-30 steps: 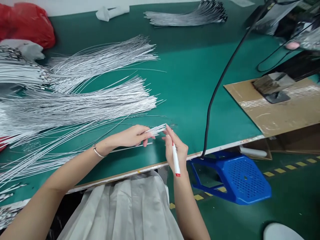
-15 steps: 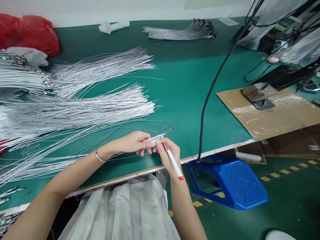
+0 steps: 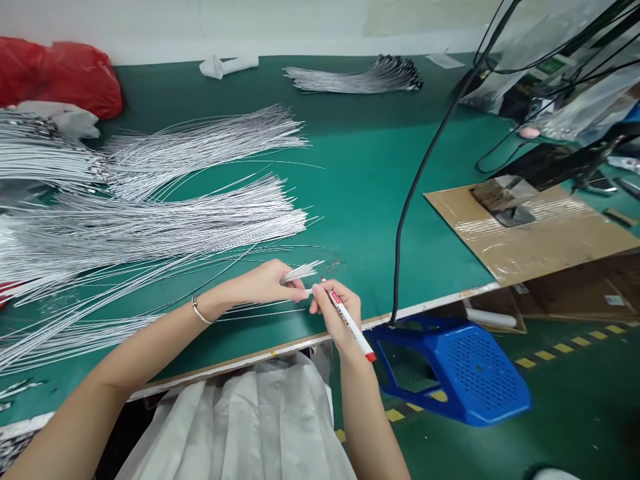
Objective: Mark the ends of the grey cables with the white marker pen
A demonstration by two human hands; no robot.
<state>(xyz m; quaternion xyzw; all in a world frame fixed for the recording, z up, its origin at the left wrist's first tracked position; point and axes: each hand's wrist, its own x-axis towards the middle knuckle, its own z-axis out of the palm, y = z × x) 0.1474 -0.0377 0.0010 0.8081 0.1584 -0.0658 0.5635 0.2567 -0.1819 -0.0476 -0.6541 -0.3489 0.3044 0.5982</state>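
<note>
My left hand [image 3: 273, 283] is closed around a small bundle of thin white wires [image 3: 304, 271], whose ends fan out to the right past the fingers. Close by on the right, my right hand [image 3: 340, 310] grips a white marker pen with red ends [image 3: 353, 327], which slants across the palm. The right thumb and forefinger meet near one wire end just below the bundle; whether they pinch it I cannot tell. Behind the hands lies a thick pile of the same wires [image 3: 200, 220] on the green table [image 3: 360, 200].
A second wire pile [image 3: 215, 150] and a red bag [image 3: 75, 77] are at the back left. Another bundle with black ends [image 3: 355, 79] lies near the wall. A black cable [image 3: 400, 240] hangs at the right, before a cardboard sheet [image 3: 540, 227]. A blue stool [image 3: 480, 373] stands below the edge.
The view has tilted up, showing more wall. My right hand has come down from the wire tips to below the bundle, with the pen still in it. The left hand keeps its hold.
</note>
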